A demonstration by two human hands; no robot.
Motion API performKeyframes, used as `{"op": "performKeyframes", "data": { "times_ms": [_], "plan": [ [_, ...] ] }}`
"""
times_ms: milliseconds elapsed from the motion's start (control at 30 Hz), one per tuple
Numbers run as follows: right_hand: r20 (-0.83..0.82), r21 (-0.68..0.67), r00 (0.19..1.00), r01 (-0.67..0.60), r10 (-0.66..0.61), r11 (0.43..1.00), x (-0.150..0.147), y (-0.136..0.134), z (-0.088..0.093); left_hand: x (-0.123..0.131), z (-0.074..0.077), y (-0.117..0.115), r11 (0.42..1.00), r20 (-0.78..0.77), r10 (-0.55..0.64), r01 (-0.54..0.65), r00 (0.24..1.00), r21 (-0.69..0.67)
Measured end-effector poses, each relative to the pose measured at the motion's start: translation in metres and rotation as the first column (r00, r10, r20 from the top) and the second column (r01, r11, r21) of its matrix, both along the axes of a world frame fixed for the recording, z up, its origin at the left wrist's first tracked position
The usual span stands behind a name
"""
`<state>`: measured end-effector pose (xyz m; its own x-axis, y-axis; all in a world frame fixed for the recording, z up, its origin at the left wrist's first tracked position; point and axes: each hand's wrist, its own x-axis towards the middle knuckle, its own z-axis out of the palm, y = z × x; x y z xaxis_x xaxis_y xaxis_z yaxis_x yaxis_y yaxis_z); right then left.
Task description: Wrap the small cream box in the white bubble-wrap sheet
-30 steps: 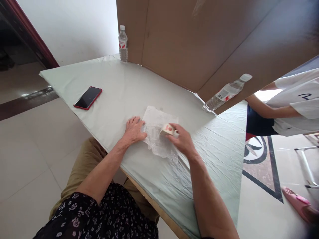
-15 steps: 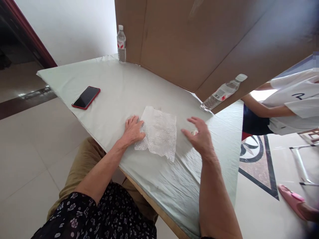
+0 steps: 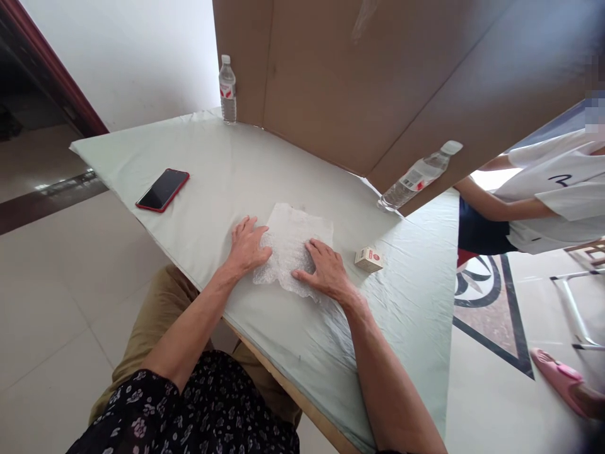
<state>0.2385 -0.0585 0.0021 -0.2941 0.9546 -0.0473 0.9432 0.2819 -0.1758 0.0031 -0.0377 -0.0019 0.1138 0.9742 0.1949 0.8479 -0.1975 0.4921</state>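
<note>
Plastic bubble wrap is lying spread in the middle of the head view, ragged-edged, on a pale green cloth that is covering the table. Taking the wrap as the centre of the dial, with 12 at the top of the view, the left hand is resting at 9 o'clock, its fingers spreading over the cloth and its thumb touching the wrap's edge. The right hand is lying palm down across the wrap at 4 o'clock, fingers slightly parted, thumb standing well away from them. Neither hand is visibly gripping anything.

A small cream box with red and dark print is sitting on the cloth at 3 o'clock, just beside the right hand but apart from it. A red-cased phone is lying towards 10. One bottle is standing at 11, and a second bottle is showing at a slant at 2; whether it is truly leaning cannot be told. Brown cardboard is rising from 12 to 1. Near 3, beyond the cardboard, a co-worker in a white shirt is appearing, arms partly hidden.
</note>
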Motion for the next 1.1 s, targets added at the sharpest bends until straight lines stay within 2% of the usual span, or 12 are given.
{"op": "performKeyframes", "data": {
  "times_ms": [67,133,200,267,367,467,600,733,833,967,1033,1100],
  "plan": [
    [0.000,0.002,1.000,-0.007,0.007,1.000,-0.001,0.000,0.000,0.001,0.009,-0.004,0.991,0.034,-0.109,0.106,0.993,0.088],
    [-0.001,0.006,1.000,-0.009,0.009,1.000,-0.002,-0.001,-0.001,0.003,0.014,-0.007,0.952,0.027,-0.292,0.288,0.956,0.108],
    [-0.005,-0.001,1.000,-0.004,0.004,1.000,-0.003,-0.001,-0.001,0.005,0.014,-0.009,0.901,-0.010,-0.432,0.432,0.902,0.039],
    [-0.022,-0.012,1.000,-0.007,0.006,1.000,-0.002,-0.002,0.001,0.005,0.009,-0.009,0.866,-0.040,-0.498,0.496,0.866,-0.058],
    [-0.102,-0.034,0.993,-0.068,0.064,0.997,0.010,0.000,0.009,0.000,-0.003,-0.006,0.852,-0.017,-0.515,0.510,0.857,-0.119],
    [-0.198,-0.067,0.975,-0.119,0.103,0.991,0.043,0.005,0.025,-0.006,-0.009,-0.003,0.848,0.034,-0.515,0.515,0.856,-0.122],
    [-0.142,0.093,0.980,0.151,-0.137,0.984,0.100,0.012,0.037,-0.007,-0.008,-0.003,0.853,0.061,-0.506,0.510,0.860,-0.113],
    [-0.051,0.145,0.955,0.297,-0.293,0.944,0.128,0.015,0.028,-0.004,-0.005,-0.006,0.863,0.058,-0.488,0.492,0.871,-0.113],
    [-0.170,0.137,0.941,0.316,-0.292,0.939,0.115,0.011,0.027,-0.004,-0.006,-0.007,0.869,0.056,-0.480,0.483,0.876,-0.104],
    [-0.413,0.178,0.904,0.197,-0.109,0.964,0.059,0.004,0.039,-0.003,-0.007,-0.007,0.871,0.063,-0.477,0.481,0.877,-0.100],
    [-0.443,0.224,0.896,0.112,-0.001,0.968,0.024,0.002,0.041,-0.003,-0.007,-0.007,0.873,0.071,-0.473,0.478,0.878,-0.096],
    [-0.380,0.242,0.922,0.030,0.067,0.970,-0.005,0.003,0.036,-0.003,-0.007,-0.007,0.876,0.081,-0.469,0.475,0.879,-0.085]
  ]
}}
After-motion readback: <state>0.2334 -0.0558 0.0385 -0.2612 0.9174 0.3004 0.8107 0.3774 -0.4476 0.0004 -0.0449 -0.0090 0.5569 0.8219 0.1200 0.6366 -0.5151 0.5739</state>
